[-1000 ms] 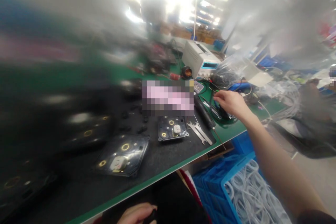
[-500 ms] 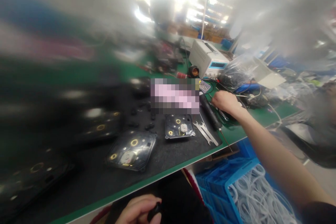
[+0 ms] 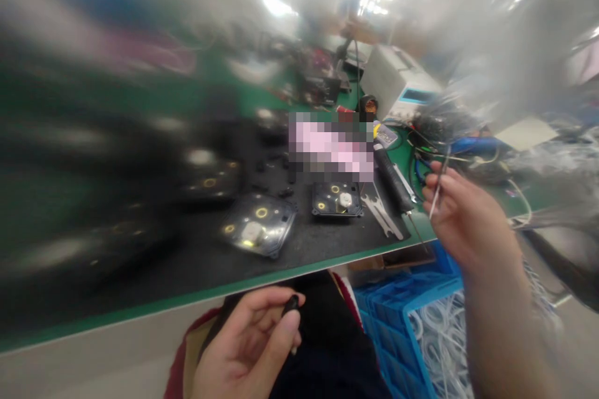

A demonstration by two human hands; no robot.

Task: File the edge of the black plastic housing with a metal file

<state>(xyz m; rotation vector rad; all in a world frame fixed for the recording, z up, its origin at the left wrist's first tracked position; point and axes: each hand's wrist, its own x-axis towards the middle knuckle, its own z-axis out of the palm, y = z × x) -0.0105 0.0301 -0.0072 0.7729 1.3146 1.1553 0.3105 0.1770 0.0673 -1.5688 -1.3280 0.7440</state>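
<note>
Near the table's front edge, my left hand (image 3: 255, 336) pinches a small black part (image 3: 291, 305) between thumb and fingertips. On the right, over the table, my right hand (image 3: 472, 218) is closed around a slim metal tool (image 3: 438, 193); blur hides its exact kind. Two dark square housings with gold rings, a nearer one (image 3: 269, 215) and a farther one (image 3: 334, 202), lie on the black mat (image 3: 299, 240). To the left of my right hand are a black-handled screwdriver (image 3: 393, 177) and open-ended wrenches (image 3: 382, 215).
A white instrument with a blue display (image 3: 416, 96) stands at the back right, near wires and plastic bags. Below the table edge, a blue crate (image 3: 397, 318) holds clear tubing (image 3: 440, 343). More dark housings (image 3: 206, 181) sit blurred at left.
My right hand has come up from the tools on the table, now with the slim metal tool in it. My left hand has risen further into view, still pinching the black part.
</note>
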